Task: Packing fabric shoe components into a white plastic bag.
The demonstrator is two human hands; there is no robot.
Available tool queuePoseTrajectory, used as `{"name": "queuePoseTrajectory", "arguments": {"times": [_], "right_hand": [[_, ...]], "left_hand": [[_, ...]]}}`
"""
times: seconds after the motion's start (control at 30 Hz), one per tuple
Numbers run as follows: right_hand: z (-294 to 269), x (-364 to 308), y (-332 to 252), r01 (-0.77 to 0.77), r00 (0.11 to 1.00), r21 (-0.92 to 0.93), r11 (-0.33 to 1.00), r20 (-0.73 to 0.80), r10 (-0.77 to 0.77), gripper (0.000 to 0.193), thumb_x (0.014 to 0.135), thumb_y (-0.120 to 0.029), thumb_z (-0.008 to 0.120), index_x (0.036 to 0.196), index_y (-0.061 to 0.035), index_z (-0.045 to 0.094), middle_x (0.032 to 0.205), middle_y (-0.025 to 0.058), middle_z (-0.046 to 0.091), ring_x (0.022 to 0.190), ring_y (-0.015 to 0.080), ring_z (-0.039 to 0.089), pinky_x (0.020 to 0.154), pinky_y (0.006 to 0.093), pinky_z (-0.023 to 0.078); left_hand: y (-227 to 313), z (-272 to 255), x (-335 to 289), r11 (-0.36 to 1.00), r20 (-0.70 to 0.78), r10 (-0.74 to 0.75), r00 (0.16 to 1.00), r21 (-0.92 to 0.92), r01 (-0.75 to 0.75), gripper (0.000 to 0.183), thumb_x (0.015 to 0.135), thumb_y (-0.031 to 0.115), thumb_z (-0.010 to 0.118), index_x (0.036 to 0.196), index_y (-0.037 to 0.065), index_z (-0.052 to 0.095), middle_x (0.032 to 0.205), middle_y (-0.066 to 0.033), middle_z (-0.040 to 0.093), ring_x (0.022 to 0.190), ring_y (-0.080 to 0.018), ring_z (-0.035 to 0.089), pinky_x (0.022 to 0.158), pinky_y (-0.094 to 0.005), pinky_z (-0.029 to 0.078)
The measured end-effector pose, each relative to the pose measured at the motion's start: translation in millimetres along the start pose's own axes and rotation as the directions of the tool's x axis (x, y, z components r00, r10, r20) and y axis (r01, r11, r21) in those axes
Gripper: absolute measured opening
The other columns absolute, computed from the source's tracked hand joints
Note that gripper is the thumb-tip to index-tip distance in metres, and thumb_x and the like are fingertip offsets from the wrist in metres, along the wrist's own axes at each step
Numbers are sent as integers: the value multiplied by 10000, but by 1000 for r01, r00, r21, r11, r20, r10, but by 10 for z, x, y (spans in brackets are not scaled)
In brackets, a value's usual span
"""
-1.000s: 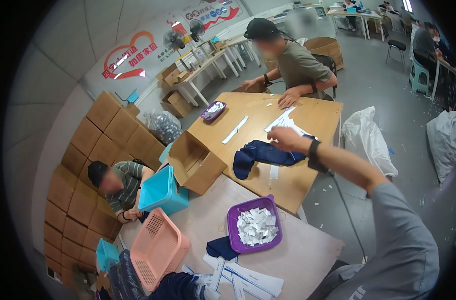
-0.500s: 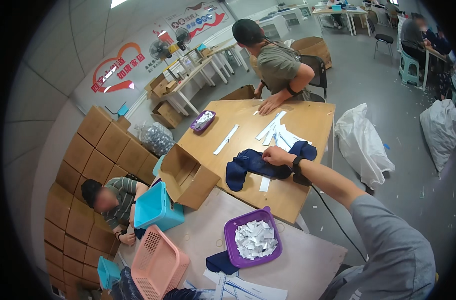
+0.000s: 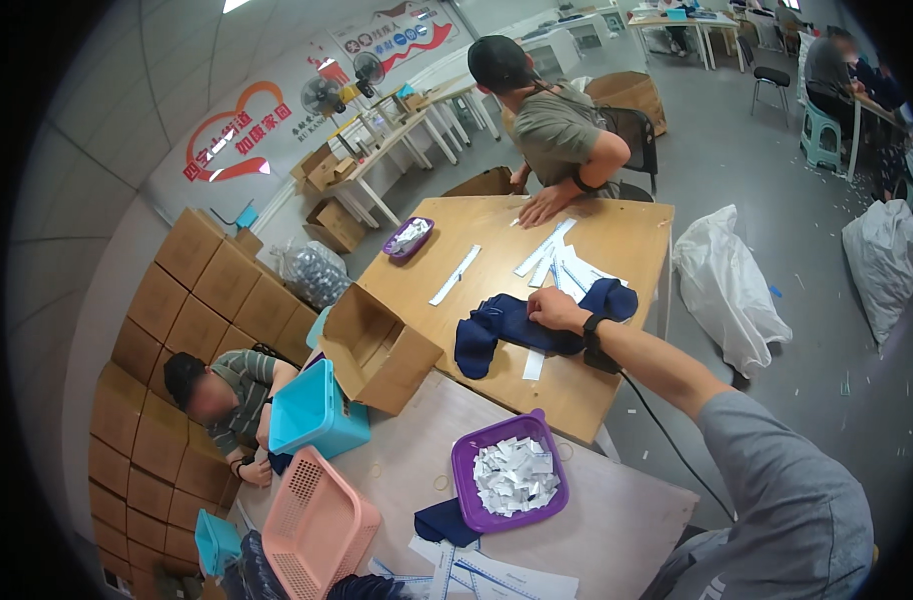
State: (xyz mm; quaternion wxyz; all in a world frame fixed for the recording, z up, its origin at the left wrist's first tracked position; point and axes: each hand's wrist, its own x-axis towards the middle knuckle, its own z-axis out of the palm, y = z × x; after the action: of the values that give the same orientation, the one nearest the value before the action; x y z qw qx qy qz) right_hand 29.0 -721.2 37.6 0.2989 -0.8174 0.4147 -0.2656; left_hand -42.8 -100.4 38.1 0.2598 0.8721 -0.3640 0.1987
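Observation:
My right hand [image 3: 557,308] reaches across to the wooden table, its fingers curled down and pinching a dark blue cloth [image 3: 505,318] that lies there in a loose, crumpled length. A black band is round the wrist. One end of the cloth [image 3: 611,297] sticks out past the far side of the hand. Just beyond it lies a fanned pile of white paper strips [image 3: 575,272] with blue markings. Another white strip [image 3: 534,364] pokes out from beneath the cloth's near edge. My left hand is out of the picture.
Nearer stand a purple tub [image 3: 461,470] of small white pieces, a pink basket [image 3: 361,512], a blue bin [image 3: 349,425] and an open cardboard box [image 3: 392,375]. A co-worker [image 3: 562,130] sits at the table's far side, another person [image 3: 245,385] at left. White sacks [image 3: 722,285] stand right.
My right hand stays at the same spot on the dark blue cloth, its fingers slightly more curled. The whole view has shifted a little.

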Motion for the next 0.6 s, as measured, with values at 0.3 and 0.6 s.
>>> {"name": "queuePoseTrajectory", "arguments": {"times": [0.3,0.6], "right_hand": [[-208,-471,-849,565,817,239,790,-294,-496,151,789,-173,736,879,-65,683,842,122,664,786,314,654,712,405,534],[-128,-1801,-1297,653,698,322,685,96,-710,241,803,-52,619,1040,-21,651,967,179,666,966,374,658,813,466,532]], "left_hand": [[-71,15,-31,998,-18,67,998,10,-67,233,943,225,627,901,-1,664,911,-190,635,871,-410,605,809,-519,489],[88,116,-35,993,19,121,992,15,-121,222,953,239,612,916,27,671,961,-180,634,892,-400,609,828,-510,497]]}}
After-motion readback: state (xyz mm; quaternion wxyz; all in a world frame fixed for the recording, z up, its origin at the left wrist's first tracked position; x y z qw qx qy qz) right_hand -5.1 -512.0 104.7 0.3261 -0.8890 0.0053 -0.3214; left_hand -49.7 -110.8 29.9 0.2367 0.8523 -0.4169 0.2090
